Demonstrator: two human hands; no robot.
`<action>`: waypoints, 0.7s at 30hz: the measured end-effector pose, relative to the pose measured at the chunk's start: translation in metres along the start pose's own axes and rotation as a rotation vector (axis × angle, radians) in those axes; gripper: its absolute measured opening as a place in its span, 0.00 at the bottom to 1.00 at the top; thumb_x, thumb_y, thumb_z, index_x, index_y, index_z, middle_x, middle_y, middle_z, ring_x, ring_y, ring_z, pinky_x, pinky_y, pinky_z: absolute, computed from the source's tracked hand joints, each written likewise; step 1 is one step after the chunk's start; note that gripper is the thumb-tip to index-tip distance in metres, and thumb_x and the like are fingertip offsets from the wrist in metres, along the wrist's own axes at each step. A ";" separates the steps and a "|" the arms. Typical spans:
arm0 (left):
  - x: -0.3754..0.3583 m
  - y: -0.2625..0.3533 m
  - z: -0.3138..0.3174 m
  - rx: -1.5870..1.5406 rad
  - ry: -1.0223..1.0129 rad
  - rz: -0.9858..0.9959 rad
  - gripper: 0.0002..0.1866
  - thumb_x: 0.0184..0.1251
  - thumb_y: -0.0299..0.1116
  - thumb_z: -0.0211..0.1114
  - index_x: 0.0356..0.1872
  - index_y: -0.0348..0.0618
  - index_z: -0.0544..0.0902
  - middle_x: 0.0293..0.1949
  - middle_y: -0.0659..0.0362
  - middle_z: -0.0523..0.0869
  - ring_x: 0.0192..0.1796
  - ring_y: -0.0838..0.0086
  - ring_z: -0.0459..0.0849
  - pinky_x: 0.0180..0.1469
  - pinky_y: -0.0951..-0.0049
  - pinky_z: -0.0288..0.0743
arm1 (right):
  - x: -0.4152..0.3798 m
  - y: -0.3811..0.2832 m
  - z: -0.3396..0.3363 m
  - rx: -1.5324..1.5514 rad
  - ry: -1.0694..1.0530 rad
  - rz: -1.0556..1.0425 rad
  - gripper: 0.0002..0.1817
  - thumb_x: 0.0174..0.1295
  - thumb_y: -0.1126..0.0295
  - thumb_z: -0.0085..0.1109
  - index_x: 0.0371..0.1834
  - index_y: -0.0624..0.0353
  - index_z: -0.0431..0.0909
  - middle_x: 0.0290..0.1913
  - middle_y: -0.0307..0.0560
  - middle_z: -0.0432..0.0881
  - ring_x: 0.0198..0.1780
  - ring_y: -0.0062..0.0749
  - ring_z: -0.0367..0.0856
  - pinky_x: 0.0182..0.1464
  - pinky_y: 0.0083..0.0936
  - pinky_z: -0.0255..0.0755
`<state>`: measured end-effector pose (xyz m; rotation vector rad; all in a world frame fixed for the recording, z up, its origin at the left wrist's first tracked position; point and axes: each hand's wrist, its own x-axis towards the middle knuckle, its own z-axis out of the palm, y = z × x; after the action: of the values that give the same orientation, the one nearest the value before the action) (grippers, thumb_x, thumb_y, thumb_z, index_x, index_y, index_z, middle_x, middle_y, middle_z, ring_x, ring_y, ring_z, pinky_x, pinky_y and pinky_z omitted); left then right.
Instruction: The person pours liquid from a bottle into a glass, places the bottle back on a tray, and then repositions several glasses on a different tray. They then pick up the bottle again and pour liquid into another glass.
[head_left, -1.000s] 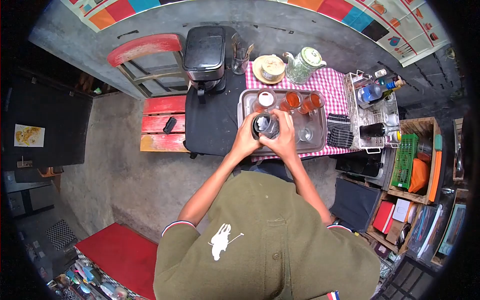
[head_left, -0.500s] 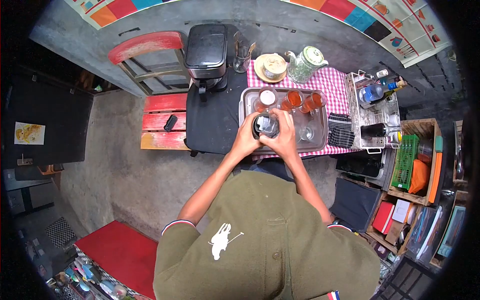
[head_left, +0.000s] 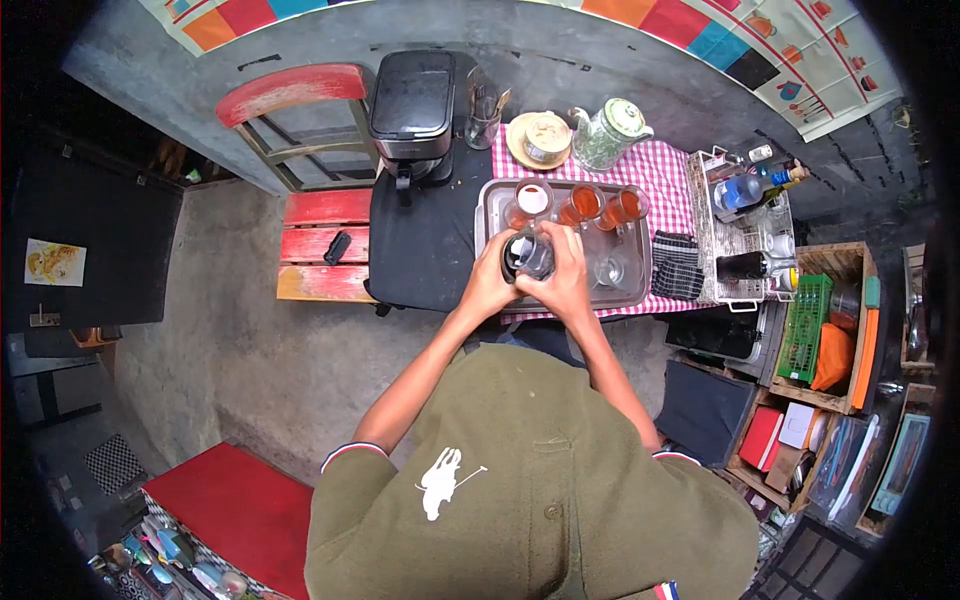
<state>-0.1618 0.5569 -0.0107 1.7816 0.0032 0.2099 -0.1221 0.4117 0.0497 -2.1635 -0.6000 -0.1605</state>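
Note:
Between both palms I hold a glass jar-like vessel (head_left: 529,255) with a black part on its left side. My left hand (head_left: 490,275) wraps that black side. On the clear side my right hand (head_left: 563,268) curls its fingers round the glass. The vessel is over the near left part of a brown serving tray (head_left: 628,293). Just beyond it on the tray stand two glasses of reddish drink, one at the middle (head_left: 583,204) and one at the right (head_left: 627,207), and a glass with a white top (head_left: 532,198). An upturned-looking clear glass (head_left: 609,270) sits right of my right hand.
A coffee maker (head_left: 412,105) stands back left, beside a glass of utensils (head_left: 483,120). Behind the tray are a lidded bowl on a plate (head_left: 546,138) and a green patterned teapot (head_left: 610,135). A dark checked cloth (head_left: 677,265) and a wire rack of bottles (head_left: 742,235) lie to the right.
The view has shifted slightly. Both hands keep their grip on the glass vessel, which appears turned a little.

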 end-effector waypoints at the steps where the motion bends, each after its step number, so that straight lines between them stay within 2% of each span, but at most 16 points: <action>1: 0.000 -0.002 0.001 0.005 0.007 0.011 0.36 0.49 0.31 0.75 0.63 0.37 0.73 0.57 0.45 0.83 0.62 0.56 0.83 0.64 0.61 0.75 | -0.001 0.001 0.000 0.012 -0.007 0.004 0.37 0.37 0.66 0.71 0.57 0.62 0.74 0.50 0.52 0.79 0.54 0.49 0.77 0.59 0.42 0.72; 3: -0.001 -0.004 0.002 0.018 0.021 0.029 0.36 0.49 0.31 0.75 0.63 0.37 0.73 0.57 0.44 0.83 0.62 0.55 0.83 0.64 0.61 0.75 | -0.001 0.002 0.001 0.013 -0.019 0.007 0.37 0.37 0.65 0.71 0.57 0.62 0.75 0.51 0.52 0.79 0.55 0.50 0.76 0.60 0.43 0.72; 4: 0.000 -0.005 0.001 -0.012 -0.017 -0.018 0.42 0.44 0.30 0.78 0.65 0.36 0.71 0.61 0.45 0.80 0.65 0.52 0.80 0.67 0.58 0.73 | -0.001 0.003 0.001 0.001 -0.022 0.005 0.37 0.37 0.65 0.71 0.58 0.62 0.75 0.51 0.52 0.79 0.55 0.50 0.76 0.60 0.43 0.72; 7: 0.000 -0.005 0.000 -0.022 -0.027 -0.001 0.42 0.43 0.30 0.78 0.65 0.36 0.71 0.61 0.45 0.80 0.65 0.52 0.80 0.67 0.59 0.73 | 0.001 0.000 0.001 -0.032 -0.017 -0.010 0.37 0.37 0.66 0.71 0.57 0.62 0.74 0.50 0.52 0.79 0.53 0.49 0.78 0.59 0.42 0.73; 10: 0.000 -0.005 0.000 -0.019 -0.018 -0.008 0.42 0.43 0.29 0.78 0.65 0.36 0.71 0.61 0.45 0.80 0.65 0.53 0.80 0.67 0.59 0.73 | 0.001 -0.001 0.001 -0.037 -0.016 -0.021 0.38 0.37 0.66 0.72 0.57 0.62 0.74 0.49 0.53 0.79 0.52 0.49 0.79 0.58 0.41 0.74; 13: -0.001 -0.002 0.000 0.006 0.028 0.023 0.38 0.47 0.33 0.77 0.63 0.37 0.73 0.57 0.45 0.82 0.62 0.55 0.83 0.64 0.61 0.75 | 0.002 0.002 0.001 -0.038 -0.022 -0.029 0.38 0.37 0.66 0.72 0.57 0.63 0.74 0.49 0.54 0.79 0.53 0.50 0.78 0.58 0.42 0.74; 21: 0.000 -0.001 -0.001 -0.017 0.011 0.008 0.37 0.46 0.32 0.77 0.62 0.38 0.74 0.56 0.47 0.83 0.61 0.58 0.84 0.63 0.61 0.76 | 0.004 0.000 0.002 -0.042 -0.034 -0.021 0.38 0.37 0.66 0.72 0.57 0.64 0.74 0.50 0.55 0.79 0.53 0.50 0.79 0.58 0.43 0.74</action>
<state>-0.1621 0.5584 -0.0118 1.7638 0.0018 0.2247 -0.1190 0.4144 0.0501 -2.2047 -0.6436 -0.1489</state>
